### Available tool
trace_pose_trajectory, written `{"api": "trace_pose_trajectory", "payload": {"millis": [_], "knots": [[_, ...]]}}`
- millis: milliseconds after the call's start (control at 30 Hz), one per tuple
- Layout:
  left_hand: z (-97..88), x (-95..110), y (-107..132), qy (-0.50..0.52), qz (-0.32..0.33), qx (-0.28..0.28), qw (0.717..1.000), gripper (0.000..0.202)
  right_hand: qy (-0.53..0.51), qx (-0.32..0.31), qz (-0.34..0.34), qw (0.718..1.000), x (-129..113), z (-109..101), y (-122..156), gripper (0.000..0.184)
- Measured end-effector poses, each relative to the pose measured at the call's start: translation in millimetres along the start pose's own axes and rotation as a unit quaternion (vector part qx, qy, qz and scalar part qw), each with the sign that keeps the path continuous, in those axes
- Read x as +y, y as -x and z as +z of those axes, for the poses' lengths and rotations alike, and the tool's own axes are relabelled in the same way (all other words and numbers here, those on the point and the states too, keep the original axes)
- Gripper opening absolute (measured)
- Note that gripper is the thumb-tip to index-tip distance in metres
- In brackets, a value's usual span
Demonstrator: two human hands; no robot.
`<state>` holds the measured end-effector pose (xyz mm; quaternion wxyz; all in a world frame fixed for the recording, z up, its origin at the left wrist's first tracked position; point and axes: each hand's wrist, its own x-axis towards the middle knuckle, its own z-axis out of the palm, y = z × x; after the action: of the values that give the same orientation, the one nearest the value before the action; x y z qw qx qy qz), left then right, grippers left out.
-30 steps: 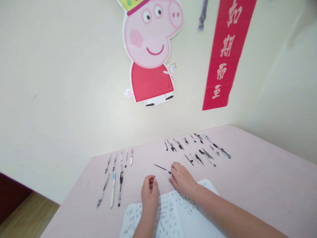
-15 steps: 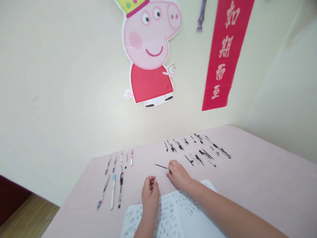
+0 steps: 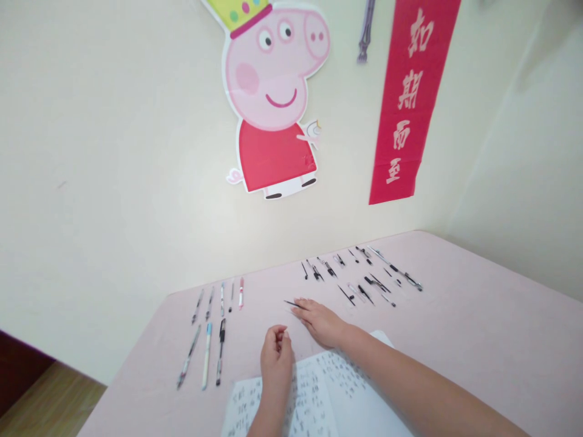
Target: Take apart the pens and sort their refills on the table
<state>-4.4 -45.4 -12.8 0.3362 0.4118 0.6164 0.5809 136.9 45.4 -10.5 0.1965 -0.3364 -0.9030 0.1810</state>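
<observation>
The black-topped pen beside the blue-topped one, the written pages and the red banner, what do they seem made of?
Black-topped pen: probably smooth plastic; its lower barrel looks clear. Written pages: likely paper, white and matt, with dark writing. Red banner: paper or thin cloth, I can't tell; matt, with a faint crease.

Pens (image 3: 206, 358) look like smooth plastic, sheets (image 3: 367, 408) are matt paper, tabletop (image 3: 483, 315) seems kinda matt too, floor (image 3: 50, 400) looks woody.

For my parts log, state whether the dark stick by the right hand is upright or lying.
Not upright: the dark stick points leftward from the right hand; whether it touches the table is unclear.
</observation>
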Motion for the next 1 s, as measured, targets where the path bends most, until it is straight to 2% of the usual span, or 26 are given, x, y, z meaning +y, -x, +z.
{"api": "trace_pose_trajectory", "payload": {"millis": [267,400,700,933,1000], "knots": [[1.0,10,1,-0.003,-0.009,0.01,1.0,0.035,-0.039,0.026,0.061,0.997,-5,6,2,0.042],[0.2,7,1,0.002,-0.012,0.001,1.0,0.035,-0.029,0.041,0.118,0.992,-10,6,10,0.045],[1.1,-1,1,0.004,-0.014,-0.013,1.0,0.034,-0.043,0.128,0.276,0.952,7,7,30,0.051],[2.2,-5,-1,0.012,-0.014,-0.026,1.0,0.033,-0.004,0.145,0.304,0.942,10,15,22,0.063],[2.6,-6,-1,0.006,-0.01,-0.013,1.0,0.032,0.011,0.139,0.31,0.941,9,15,19,0.064]]}}
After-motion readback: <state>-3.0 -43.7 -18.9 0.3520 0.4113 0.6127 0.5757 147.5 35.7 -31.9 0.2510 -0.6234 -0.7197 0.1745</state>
